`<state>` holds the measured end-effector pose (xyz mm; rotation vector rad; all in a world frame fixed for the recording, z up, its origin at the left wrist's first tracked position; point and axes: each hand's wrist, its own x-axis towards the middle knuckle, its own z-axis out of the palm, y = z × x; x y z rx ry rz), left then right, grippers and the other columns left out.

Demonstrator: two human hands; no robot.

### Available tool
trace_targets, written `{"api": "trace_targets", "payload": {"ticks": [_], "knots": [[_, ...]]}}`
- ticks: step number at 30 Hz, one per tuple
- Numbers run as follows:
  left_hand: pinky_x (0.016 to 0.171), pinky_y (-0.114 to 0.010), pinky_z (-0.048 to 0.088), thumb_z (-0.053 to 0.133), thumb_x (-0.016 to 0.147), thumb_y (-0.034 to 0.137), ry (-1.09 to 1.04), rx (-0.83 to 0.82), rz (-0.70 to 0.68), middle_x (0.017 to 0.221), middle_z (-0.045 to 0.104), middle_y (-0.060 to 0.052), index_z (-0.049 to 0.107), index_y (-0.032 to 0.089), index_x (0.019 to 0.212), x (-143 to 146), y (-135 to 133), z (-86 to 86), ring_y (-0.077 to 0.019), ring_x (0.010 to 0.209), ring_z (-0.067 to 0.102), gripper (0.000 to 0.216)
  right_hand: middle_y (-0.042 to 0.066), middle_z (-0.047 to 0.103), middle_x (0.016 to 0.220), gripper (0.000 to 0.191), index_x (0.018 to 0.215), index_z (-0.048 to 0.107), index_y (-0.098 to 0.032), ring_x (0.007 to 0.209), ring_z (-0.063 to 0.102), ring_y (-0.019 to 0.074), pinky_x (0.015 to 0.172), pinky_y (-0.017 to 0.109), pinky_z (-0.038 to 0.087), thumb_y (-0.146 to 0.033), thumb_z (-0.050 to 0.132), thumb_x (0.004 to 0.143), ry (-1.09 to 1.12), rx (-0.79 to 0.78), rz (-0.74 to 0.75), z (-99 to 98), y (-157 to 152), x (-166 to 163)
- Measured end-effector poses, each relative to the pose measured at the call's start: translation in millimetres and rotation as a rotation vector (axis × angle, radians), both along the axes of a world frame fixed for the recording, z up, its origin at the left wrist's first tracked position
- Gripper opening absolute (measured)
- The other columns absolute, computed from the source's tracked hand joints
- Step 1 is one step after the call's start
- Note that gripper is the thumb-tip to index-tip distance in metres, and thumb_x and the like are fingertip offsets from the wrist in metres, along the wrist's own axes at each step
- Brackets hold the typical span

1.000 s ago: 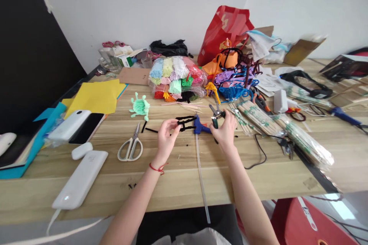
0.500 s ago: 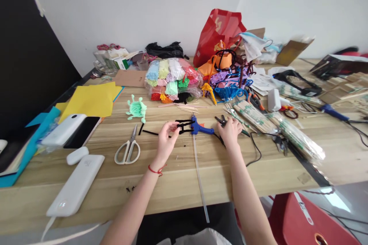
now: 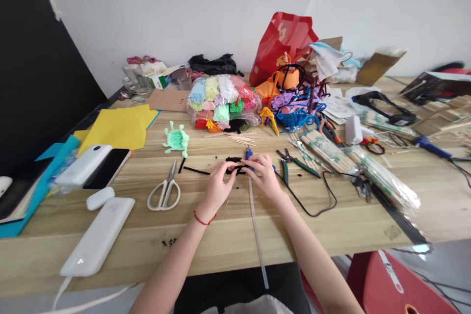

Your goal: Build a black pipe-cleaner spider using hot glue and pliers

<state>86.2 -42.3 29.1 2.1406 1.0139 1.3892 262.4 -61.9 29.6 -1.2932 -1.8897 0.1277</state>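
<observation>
Both hands meet over the middle of the wooden table (image 3: 228,235). My left hand (image 3: 217,184) pinches one end of a black pipe-cleaner shape (image 3: 235,166). My right hand (image 3: 265,174) grips its other end, fingers curled. Under my right hand lies a blue glue gun (image 3: 249,153) with a long clear glue stick (image 3: 257,235) trailing toward me. Green-handled pliers (image 3: 294,161) rest on the table just right of my right hand, untouched.
White scissors (image 3: 165,191) and loose black pipe-cleaner bits (image 3: 195,170) lie to the left. A green pipe-cleaner figure (image 3: 176,138), yellow paper (image 3: 117,127), a phone (image 3: 106,167) and power banks (image 3: 97,238) fill the left side. Bagged pipe cleaners (image 3: 224,100), a red bag (image 3: 283,41) and skewer bundles (image 3: 349,162) crowd the back and right.
My right hand set the pliers down on the table, then came left to join my left hand on the black pipe-cleaner shape.
</observation>
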Motion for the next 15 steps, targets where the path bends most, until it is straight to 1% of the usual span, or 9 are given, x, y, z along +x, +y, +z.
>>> {"api": "trace_targets", "payload": {"ticks": [4,9,15], "knots": [[0.077,-0.033,0.050,0.056,0.083,0.016,0.023,0.018,0.002,0.087,0.066,-0.004,0.060,0.022,0.096,0.2,0.4,-1.0,-0.0172,0.080,0.062,0.014,0.004,0.063,0.095,0.018,0.101,0.068,-0.028,0.096,0.054,0.0215,0.086,0.040,0.043,-0.031,0.057,0.087,0.006,-0.013,0.014,0.0,2.1,3.3],[0.078,-0.035,0.048,0.055,0.083,0.016,0.057,0.025,-0.002,0.087,0.066,-0.004,0.059,0.022,0.095,0.0,0.8,-1.8,-0.0178,0.082,0.061,0.013,0.004,0.064,0.094,0.015,0.096,0.069,-0.026,0.093,0.056,0.0205,0.084,0.039,0.043,-0.032,0.058,0.086,0.015,-0.006,0.037,1.2,2.0,2.0],[0.080,-0.035,0.048,0.056,0.083,0.016,0.075,0.025,-0.008,0.087,0.067,-0.004,0.059,0.023,0.094,0.7,0.0,-0.6,-0.0186,0.084,0.062,0.013,0.004,0.065,0.090,0.012,0.086,0.067,-0.023,0.090,0.058,0.0208,0.083,0.039,0.043,-0.032,0.060,0.084,0.113,-0.019,0.032,3.9,1.2,-2.2]]}}
